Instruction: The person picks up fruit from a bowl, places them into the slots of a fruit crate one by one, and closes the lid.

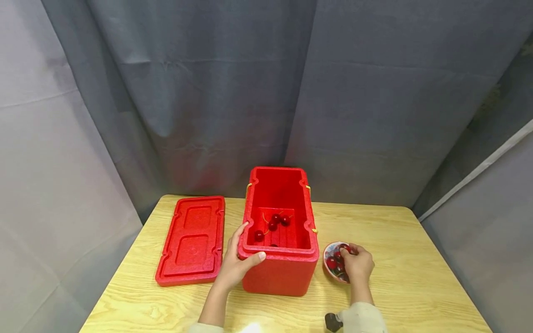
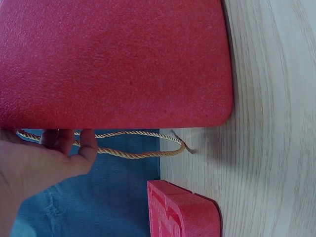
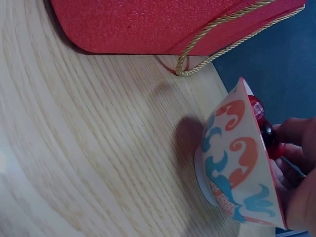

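Note:
A red foam box (image 1: 278, 273), without its lid, stands on the table with several dark red cherries (image 1: 285, 220) on its floor, some with stems. My left hand (image 1: 234, 266) holds the box's near left corner, thumb over the front rim and fingers along the side. In the left wrist view the fingertips (image 2: 89, 140) press against the box wall beside the rope handle (image 2: 133, 154). Right of the box sits a patterned bowl (image 3: 237, 158) of cherries. My right hand (image 1: 359, 264) reaches over its rim, its fingers pinching a cherry (image 1: 346, 248), partly hidden.
The red lid (image 1: 192, 240) lies on the wooden table (image 1: 412, 277) left of the box. Yellow rope handles (image 3: 222, 22) hang on the box's sides. Grey curtains (image 1: 208, 92) stand behind the table, with pale cloth (image 1: 50, 185) at the left.

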`<state>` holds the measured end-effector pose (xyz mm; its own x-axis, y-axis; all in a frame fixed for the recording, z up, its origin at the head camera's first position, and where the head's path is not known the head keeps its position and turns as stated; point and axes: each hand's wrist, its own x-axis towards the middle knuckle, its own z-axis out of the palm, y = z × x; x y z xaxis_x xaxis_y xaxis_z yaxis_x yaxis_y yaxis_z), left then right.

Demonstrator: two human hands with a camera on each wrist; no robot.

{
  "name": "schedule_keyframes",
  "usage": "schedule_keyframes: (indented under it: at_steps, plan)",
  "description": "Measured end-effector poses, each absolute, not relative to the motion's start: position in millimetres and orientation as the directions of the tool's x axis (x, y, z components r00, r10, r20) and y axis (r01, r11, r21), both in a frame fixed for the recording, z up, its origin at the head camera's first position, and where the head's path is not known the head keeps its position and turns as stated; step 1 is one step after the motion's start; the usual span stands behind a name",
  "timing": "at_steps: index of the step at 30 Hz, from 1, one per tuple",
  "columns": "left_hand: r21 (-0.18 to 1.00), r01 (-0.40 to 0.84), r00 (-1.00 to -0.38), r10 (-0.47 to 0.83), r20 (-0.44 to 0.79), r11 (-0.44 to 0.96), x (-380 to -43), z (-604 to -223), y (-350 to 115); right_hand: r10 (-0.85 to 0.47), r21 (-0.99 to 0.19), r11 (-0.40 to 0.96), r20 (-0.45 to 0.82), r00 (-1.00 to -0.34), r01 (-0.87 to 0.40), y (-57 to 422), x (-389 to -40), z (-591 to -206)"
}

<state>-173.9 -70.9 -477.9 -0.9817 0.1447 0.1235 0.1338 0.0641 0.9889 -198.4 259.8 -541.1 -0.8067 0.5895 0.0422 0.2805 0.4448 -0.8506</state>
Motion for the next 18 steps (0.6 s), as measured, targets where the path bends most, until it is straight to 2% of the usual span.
schedule_keyframes:
  at_steps: [7, 14, 18]
  plan:
    - [0.987, 0.143, -0.979, 0.155, 0.131, 0.069, -159, -448, -69, 0.637, -0.914, 0.323, 0.017, -0.771, 0.247, 256, -190, -537]
    - [0.99, 0.128, -0.981, 0.155, 0.116, 0.064, -157, -444, -69, 0.585, -0.965, 0.185, -0.042, -0.81, 0.183, 257, -178, -520]
    - [0.99, 0.124, -0.981, 0.161, 0.112, 0.061, -158, -445, -70, 0.596, -0.991, 0.06, -0.059, -0.801, 0.117, 257, -176, -508]
